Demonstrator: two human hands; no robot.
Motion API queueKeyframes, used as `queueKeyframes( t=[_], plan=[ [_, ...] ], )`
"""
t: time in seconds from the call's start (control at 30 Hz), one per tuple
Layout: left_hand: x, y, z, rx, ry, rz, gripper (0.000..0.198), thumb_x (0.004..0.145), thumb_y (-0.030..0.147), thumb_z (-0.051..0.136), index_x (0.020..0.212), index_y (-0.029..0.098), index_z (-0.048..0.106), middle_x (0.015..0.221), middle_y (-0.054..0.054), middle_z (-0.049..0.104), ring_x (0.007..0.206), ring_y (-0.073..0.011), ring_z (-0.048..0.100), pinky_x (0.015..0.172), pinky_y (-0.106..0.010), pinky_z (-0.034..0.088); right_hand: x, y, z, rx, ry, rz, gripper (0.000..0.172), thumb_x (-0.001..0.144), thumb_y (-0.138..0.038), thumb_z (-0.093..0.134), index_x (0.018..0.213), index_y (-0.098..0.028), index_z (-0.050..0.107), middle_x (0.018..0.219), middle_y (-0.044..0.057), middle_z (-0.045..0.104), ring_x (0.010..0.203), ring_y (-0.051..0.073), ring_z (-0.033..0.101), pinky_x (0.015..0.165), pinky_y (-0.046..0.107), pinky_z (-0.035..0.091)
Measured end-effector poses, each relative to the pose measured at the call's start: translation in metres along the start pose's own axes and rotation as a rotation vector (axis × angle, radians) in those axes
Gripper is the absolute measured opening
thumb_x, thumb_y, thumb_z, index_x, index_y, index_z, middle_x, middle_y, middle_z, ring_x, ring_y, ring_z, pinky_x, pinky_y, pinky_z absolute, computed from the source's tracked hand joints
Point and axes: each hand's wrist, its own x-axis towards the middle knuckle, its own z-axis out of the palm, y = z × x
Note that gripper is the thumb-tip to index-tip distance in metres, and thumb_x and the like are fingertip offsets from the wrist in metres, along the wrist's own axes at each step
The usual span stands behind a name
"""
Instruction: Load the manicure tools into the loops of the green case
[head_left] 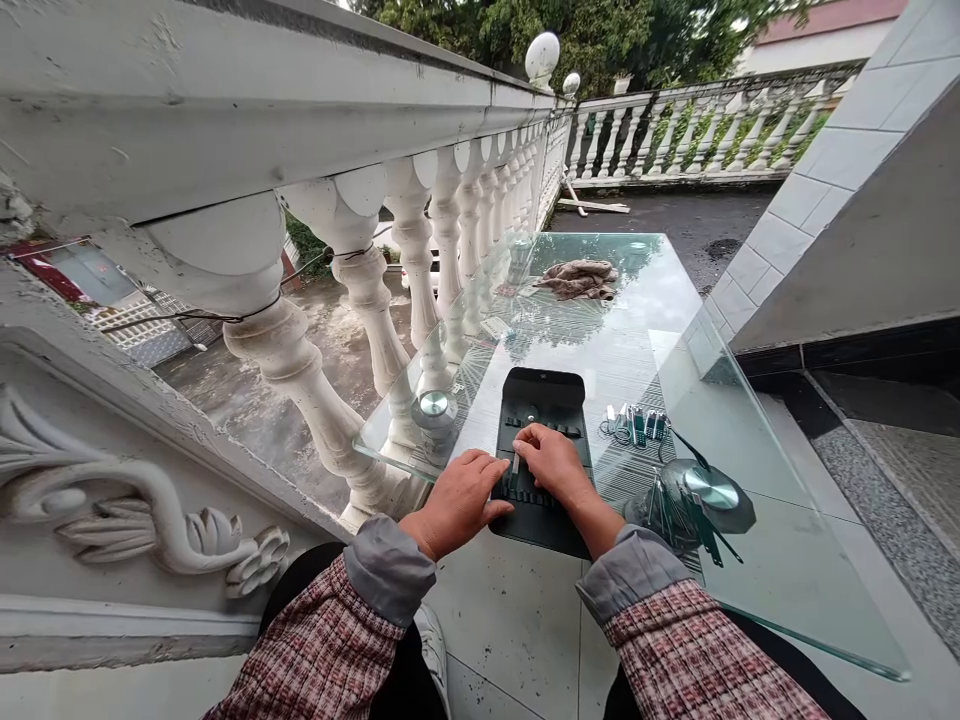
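Note:
A black manicure-style case [544,393] lies unfolded on the glass table, with a row of small loops across its upper and lower parts. My right hand [551,460] is over the case, its fingertips pinched on a small slim metal tool [515,464] whose exact kind I cannot make out. At the case's left edge rests my left hand [465,497], thumb and fingers apart, touching the edge and holding nothing I can see. Right of the case lie several nail clippers [646,425]. Nearer to me on that side are several slim dark-handled tools [694,515], spread out.
The glass table [810,560] has a bare edge and corner at front right. A crumpled brown cloth [577,278] lies toward its far end. Round metal discs show at its supports. A white balustrade [409,255] runs along the left; a tiled pillar [817,190] stands right.

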Motion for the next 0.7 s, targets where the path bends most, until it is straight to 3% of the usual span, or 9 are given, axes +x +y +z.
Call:
queueKeyframes(
  t=[0.1, 0.23, 0.5, 0.7],
  plan=[
    [0.0000, 0.0000, -0.0004, 0.013, -0.026, -0.010, 0.041, 0.082, 0.021, 0.060, 0.119, 0.019, 0.043, 0.110, -0.007, 0.059, 0.109, -0.0237, 0.050, 0.094, -0.039, 0.043, 0.0016, 0.0017, 0.0021, 0.011, 0.017, 0.029, 0.005, 0.071, -0.023, 0.055, 0.069, -0.021, 0.059, 0.063, -0.002, 0.058, 0.048, 0.009, 0.049, 0.044, 0.021, 0.037],
    [0.0005, 0.0024, -0.0015, 0.016, -0.042, -0.020, 0.047, 0.081, 0.013, 0.055, 0.125, 0.019, 0.038, 0.114, -0.007, 0.058, 0.109, -0.0228, 0.050, 0.094, -0.039, 0.043, 0.0038, 0.0046, 0.0046, 0.028, 0.036, 0.051, 0.005, 0.069, -0.023, 0.057, 0.072, -0.021, 0.060, 0.068, 0.000, 0.062, 0.055, 0.011, 0.054, 0.047, 0.022, 0.039],
    [0.0000, 0.0018, 0.0043, 0.059, -0.054, -0.037, 0.055, 0.078, 0.013, 0.058, 0.128, 0.017, 0.035, 0.114, -0.010, 0.058, 0.110, -0.0244, 0.052, 0.093, -0.039, 0.043, 0.0026, 0.0065, 0.0074, 0.022, 0.019, -0.010, 0.024, 0.065, -0.019, 0.059, 0.089, -0.020, 0.060, 0.062, -0.004, 0.062, 0.061, 0.013, 0.056, 0.060, 0.025, 0.040],
    [-0.0015, 0.0007, 0.0083, 0.092, -0.054, -0.043, 0.060, 0.077, 0.014, 0.061, 0.130, 0.017, 0.032, 0.112, -0.010, 0.059, 0.110, -0.0249, 0.053, 0.091, -0.039, 0.043, -0.0019, 0.0073, 0.0081, -0.001, -0.004, -0.045, 0.021, 0.066, -0.021, 0.058, 0.087, -0.021, 0.059, 0.062, -0.004, 0.061, 0.062, 0.013, 0.056, 0.062, 0.026, 0.039]
  ],
)
